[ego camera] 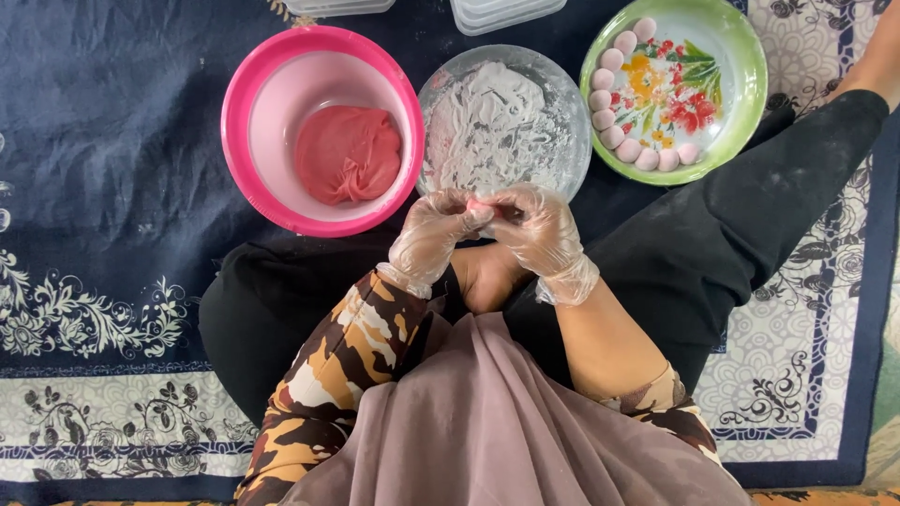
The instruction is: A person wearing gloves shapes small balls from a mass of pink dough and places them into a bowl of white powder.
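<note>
Both my hands wear thin clear plastic gloves and meet above my lap, just below the flour bowl. My left hand (433, 234) and my right hand (542, 230) pinch a small pink piece of dough (483, 204) between their fingertips; most of it is hidden by the fingers. A pink bowl (246, 112) to the left holds a large lump of red-pink dough (347, 155). A clear glass bowl (572, 112) in the middle holds white flour (487, 122). A green floral plate (741, 66) at the right carries several pink dough balls (605, 98) along its rim.
I sit cross-legged on a dark blue patterned carpet (112, 187) with a white floral border. My black trouser leg (750, 206) stretches toward the plate. Clear plastic containers (502, 11) stand at the top edge.
</note>
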